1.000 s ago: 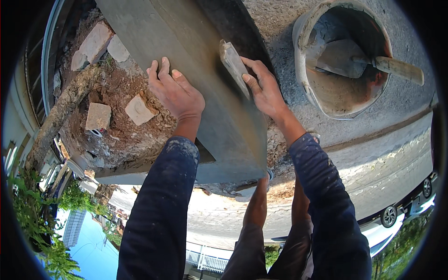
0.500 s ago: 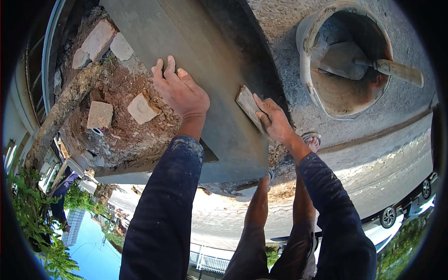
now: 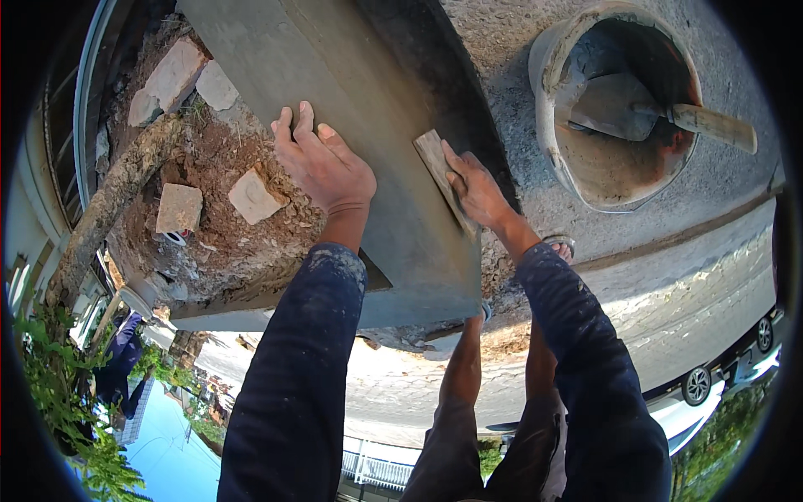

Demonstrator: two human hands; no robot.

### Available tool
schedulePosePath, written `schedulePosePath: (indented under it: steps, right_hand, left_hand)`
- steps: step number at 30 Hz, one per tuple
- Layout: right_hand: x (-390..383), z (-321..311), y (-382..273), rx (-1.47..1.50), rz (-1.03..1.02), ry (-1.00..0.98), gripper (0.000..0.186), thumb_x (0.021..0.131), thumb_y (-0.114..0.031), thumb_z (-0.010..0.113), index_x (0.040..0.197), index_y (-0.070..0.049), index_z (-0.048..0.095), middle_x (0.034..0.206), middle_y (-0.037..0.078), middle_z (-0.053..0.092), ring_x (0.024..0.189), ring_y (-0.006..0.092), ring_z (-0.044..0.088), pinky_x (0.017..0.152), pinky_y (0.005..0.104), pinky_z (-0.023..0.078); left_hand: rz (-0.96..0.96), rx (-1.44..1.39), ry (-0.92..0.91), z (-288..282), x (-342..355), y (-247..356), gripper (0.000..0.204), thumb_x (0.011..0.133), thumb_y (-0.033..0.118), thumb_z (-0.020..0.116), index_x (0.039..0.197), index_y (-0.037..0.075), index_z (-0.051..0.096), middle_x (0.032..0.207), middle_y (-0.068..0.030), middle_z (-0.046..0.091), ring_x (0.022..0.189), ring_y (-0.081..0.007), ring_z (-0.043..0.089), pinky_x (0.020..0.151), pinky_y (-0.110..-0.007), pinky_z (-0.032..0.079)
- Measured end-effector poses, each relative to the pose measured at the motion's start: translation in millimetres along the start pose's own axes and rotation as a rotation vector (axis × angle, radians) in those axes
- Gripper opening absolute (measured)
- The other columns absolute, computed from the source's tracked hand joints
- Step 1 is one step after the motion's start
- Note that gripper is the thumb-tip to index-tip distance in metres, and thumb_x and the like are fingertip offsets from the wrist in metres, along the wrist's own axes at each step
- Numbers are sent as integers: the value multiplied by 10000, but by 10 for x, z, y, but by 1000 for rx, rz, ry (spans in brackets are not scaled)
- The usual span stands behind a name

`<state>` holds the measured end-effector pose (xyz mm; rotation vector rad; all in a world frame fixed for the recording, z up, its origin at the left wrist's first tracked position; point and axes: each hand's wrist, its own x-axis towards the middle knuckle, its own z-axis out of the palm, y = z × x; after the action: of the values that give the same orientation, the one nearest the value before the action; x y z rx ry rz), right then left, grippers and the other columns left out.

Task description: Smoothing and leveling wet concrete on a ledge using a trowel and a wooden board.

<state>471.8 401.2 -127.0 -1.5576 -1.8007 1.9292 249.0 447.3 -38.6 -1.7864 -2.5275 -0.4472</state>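
My right hand [image 3: 483, 191] is closed on a wooden float [image 3: 435, 166], a narrow board whose face lies against the outer side of a low wall coated in smooth grey mortar [image 3: 368, 109]. The fingers wrap over the board, hiding its grip. At the inner edge of the wall top, my left hand [image 3: 328, 171] rests with its fingers stretched and slightly apart, holding nothing. To the right on the ground stands a mortar-stained bucket [image 3: 548, 100] with some wet residue inside. A trowel [image 3: 617, 107] with a wooden handle leans in it, the handle over the rim.
Inside the wall lies reddish soil with broken block pieces [image 3: 255, 197] and a tree trunk [image 3: 104, 209]. My legs and sandalled feet are below the wall's corner. A paved road [image 3: 669, 284] and a parked white car [image 3: 698, 410] are beyond; another person [image 3: 121, 364] is at far left.
My right hand has slid the wooden float a little left and up along the wall. My left hand stays in place. The person at far left has shifted.
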Motion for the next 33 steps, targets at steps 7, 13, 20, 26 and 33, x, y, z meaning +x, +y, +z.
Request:
schedulePosePath:
  steps: [7, 13, 20, 26, 33]
  right_hand:
    - [905, -107, 119, 269, 15, 300, 435, 1033, -252, 491, 1412, -40, 509, 1338, 272, 573, 1262, 409, 547, 1061, 457, 427]
    - [2495, -363, -134, 344, 135, 400, 393, 1021, -268, 515, 1321, -28, 601, 1216, 236, 674, 1180, 379, 627, 997, 423, 474]
    - [2123, -437, -856, 469, -63, 285, 342, 1009, -259, 545, 1237, -37, 672, 1097, 182, 723, 1037, 280, 672, 921, 376, 493]
    - [481, -371, -743, 474, -204, 165, 318, 1029, -177, 505, 1292, -23, 597, 1112, 172, 703, 1034, 271, 659, 944, 372, 478]
    - [-1334, -380, -801, 674, 92, 198, 355, 1053, -154, 502, 1369, 3, 543, 1235, 129, 650, 1123, 180, 583, 1013, 301, 422]
  left_hand:
    - [13, 7, -8, 8, 21, -24, 473, 1078, 292, 355, 1390, -40, 483, 1446, -250, 371, 1347, -422, 367, 1117, -523, 325]
    - [27, -60, -10, 124, -21, 93, 477, 1083, 287, 352, 1389, -56, 478, 1436, -259, 368, 1339, -415, 370, 1120, -516, 323]
    - [36, 4, -2, 19, -7, -24, 480, 1080, 283, 361, 1398, -59, 475, 1439, -262, 366, 1325, -410, 378, 1115, -510, 329]
    - [14, -19, 6, 17, -17, 23, 437, 1065, 253, 387, 1381, -27, 501, 1443, -245, 377, 1328, -402, 384, 1106, -513, 342]
    - [-36, -37, 14, -38, 53, 86, 380, 1046, 189, 431, 1386, 43, 519, 1479, -202, 373, 1414, -446, 331, 1134, -569, 328]
